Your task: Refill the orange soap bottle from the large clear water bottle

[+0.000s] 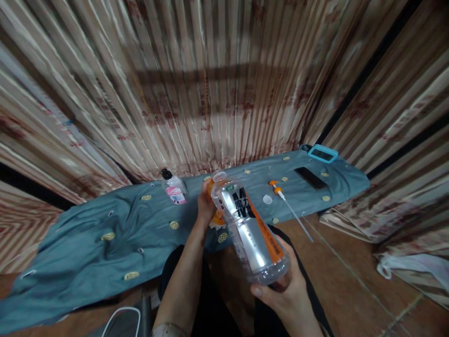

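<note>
My right hand (286,290) grips the base of a clear plastic bottle (250,229) with a silver, black and orange label, held tilted with its open mouth pointing away from me. My left hand (206,203) is closed around an orange cap-like piece right beside the bottle's neck. Both hands hover over the near edge of a blue-grey cloth (115,234) spread on the floor.
On the cloth lie a small bottle with a black cap and pink label (174,188), an orange pump head with a long white tube (289,206), a small white cap (267,199), a black phone (311,178) and a blue-framed device (322,153). Striped curtains hang behind. A white cable (121,312) lies near my knee.
</note>
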`<state>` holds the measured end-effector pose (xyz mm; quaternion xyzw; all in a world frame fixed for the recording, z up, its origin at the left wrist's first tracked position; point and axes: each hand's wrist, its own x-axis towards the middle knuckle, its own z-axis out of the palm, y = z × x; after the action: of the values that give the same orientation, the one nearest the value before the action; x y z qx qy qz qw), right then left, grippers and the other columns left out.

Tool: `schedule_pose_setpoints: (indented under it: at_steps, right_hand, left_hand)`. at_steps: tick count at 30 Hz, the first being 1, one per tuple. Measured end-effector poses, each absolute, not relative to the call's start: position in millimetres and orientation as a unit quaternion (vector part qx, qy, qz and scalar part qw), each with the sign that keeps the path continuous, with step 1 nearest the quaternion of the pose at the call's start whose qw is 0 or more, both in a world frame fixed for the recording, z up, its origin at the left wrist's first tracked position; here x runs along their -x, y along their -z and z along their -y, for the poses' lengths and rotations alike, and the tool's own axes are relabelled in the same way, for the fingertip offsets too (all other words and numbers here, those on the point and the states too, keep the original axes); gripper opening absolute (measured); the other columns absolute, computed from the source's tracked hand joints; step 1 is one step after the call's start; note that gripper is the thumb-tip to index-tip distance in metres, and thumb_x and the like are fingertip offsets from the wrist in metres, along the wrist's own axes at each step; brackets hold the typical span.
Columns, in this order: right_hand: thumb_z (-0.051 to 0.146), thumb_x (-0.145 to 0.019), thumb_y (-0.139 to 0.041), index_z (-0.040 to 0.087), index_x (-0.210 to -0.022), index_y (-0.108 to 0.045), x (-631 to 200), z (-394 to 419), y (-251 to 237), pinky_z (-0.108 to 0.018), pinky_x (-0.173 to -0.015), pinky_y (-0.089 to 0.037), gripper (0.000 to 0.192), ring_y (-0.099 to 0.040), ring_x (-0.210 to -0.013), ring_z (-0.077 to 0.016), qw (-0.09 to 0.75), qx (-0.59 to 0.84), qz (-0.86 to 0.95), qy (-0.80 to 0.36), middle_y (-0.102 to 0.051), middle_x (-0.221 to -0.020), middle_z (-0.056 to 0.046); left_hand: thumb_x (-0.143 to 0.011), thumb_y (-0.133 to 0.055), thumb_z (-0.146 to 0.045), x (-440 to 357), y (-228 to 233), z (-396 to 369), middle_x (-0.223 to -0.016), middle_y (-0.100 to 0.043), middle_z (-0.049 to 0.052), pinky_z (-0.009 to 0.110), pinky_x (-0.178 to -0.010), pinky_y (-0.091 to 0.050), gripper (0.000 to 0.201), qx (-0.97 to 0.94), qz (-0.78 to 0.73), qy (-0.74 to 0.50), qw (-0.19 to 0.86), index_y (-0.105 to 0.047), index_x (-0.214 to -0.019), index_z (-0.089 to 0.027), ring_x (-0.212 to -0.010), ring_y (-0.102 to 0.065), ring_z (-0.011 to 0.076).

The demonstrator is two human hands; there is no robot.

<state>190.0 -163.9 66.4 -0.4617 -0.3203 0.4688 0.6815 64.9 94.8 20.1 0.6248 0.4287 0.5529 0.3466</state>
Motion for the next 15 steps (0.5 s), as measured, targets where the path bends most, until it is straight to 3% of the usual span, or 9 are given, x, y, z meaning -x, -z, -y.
schedule_pose_setpoints:
  at_steps: [4, 15]
  right_hand:
    - [0.02, -0.053, -0.105, 0.031, -0.135, -0.06, -184.4, 164.6, -70.4, -0.025, -0.09, -0.066, 0.094, -0.08, -0.114, -0.0261, 0.702, 0.48, 0.279, -0.446, -0.081, -0.127, -0.004]
    - [0.033, -0.05, -0.107, 0.027, -0.135, -0.059, -179.2, 165.5, -75.8, -0.034, -0.091, -0.066, 0.097, -0.078, -0.117, -0.0327, 0.682, 0.515, 0.265, -0.447, -0.079, -0.129, -0.009]
  left_hand:
    - [-0.081, -0.07, -0.043, -65.8, -28.5, -91.7, -0.111, -0.077, 0.009, 0.041, -0.096, -0.058, 0.041, -0.614, -0.429, -0.566, 0.344, -0.066, -0.115, -0.021, -0.104, -0.073, 0.0268]
    - [-0.079, -0.071, -0.04, -65.9, -27.3, -92.6, -0.115, -0.076, 0.009, 0.041, -0.098, -0.057, 0.04, -0.607, -0.418, -0.579, 0.35, -0.065, -0.115, -0.023, -0.107, -0.071, 0.027]
